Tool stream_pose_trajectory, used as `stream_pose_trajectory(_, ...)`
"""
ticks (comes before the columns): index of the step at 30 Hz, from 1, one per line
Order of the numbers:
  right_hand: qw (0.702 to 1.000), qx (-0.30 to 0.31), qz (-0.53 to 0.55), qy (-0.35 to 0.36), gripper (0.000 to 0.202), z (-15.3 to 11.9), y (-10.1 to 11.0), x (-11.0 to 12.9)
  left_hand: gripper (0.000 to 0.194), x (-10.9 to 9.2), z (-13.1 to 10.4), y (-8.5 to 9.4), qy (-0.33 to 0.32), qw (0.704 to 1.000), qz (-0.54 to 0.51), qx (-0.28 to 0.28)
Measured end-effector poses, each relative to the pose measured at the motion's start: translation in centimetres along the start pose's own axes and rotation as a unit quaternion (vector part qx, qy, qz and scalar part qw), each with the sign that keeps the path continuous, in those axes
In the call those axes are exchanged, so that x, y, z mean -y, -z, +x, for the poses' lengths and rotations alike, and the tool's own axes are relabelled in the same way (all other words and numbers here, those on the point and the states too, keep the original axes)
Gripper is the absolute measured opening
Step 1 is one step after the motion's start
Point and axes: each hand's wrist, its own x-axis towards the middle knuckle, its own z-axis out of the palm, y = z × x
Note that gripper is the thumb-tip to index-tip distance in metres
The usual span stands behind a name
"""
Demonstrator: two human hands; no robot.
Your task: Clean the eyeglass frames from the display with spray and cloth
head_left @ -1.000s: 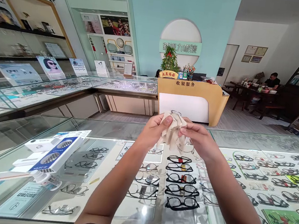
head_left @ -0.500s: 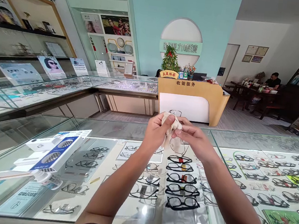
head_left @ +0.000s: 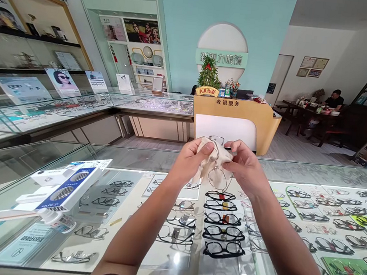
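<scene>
Thin-rimmed eyeglasses (head_left: 219, 179) hang on end above the glass counter, one round lens low and part of the rim showing above. A cream cleaning cloth (head_left: 205, 166) is draped around their upper part. My left hand (head_left: 187, 159) is closed, its thumb pressing the cloth against the glasses. My right hand (head_left: 245, 167) pinches the cloth's right side between thumb and fingers, close to the frame. The cloth hides much of the upper lens and some fingertips.
Under the glass counter top (head_left: 128, 154) lie rows of spectacles, including several black frames (head_left: 224, 233). On the left are a blue and white box (head_left: 68, 186) and a small white bottle (head_left: 61, 220). Beyond stands a wooden cash desk (head_left: 267, 127); a person (head_left: 335, 100) sits far right.
My right hand has moved right, away from my left, and its fingers have lifted. The cloth is now spread wider between both hands. The glasses stay in nearly the same place.
</scene>
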Motion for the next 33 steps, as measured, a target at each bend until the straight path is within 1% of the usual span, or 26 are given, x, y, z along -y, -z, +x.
stream_pose_trajectory(5, 1.0, 0.01, -0.01, 0.01, 0.041, -0.08, 0.07, 0.4, 0.047, 0.02, -0.15, -0.06, -0.004, 0.999, 0.02, 0.031)
stream_pose_trajectory(13, 0.999, 0.001, -0.041, 0.031, 0.045, 0.01, -0.06, 0.54, 0.048, -0.2, -0.2, -0.12, -0.002, 0.999, 0.033, 0.041)
stream_pose_trajectory(18, 0.998, -0.001, -0.046, 0.034, 0.049, -0.01, 0.03, 0.51, 0.047, -0.01, -0.1, 0.07, -0.002, 0.999, 0.031, 0.035)
stream_pose_trajectory(22, 0.998, 0.009, -0.05, 0.043, 0.05, -0.02, 0.18, 0.35, 0.046, 0.11, -0.07, 0.08, 0.0, 0.999, 0.025, 0.036)
stream_pose_trajectory(25, 0.998, 0.013, -0.055, 0.043, 0.049, -0.01, 0.32, 0.13, 0.046, 0.0, -0.11, -0.15, 0.0, 0.999, 0.022, 0.034)
stream_pose_trajectory(29, 0.997, 0.019, -0.068, 0.042, 0.051, -0.04, 0.42, -0.05, 0.048, -0.16, -0.17, -0.55, 0.002, 1.0, 0.016, 0.016)
stream_pose_trajectory(33, 0.995, 0.022, -0.088, 0.047, 0.054, -0.08, 0.41, -0.05, 0.049, -0.18, -0.13, -0.76, 0.016, 1.0, 0.003, 0.007)
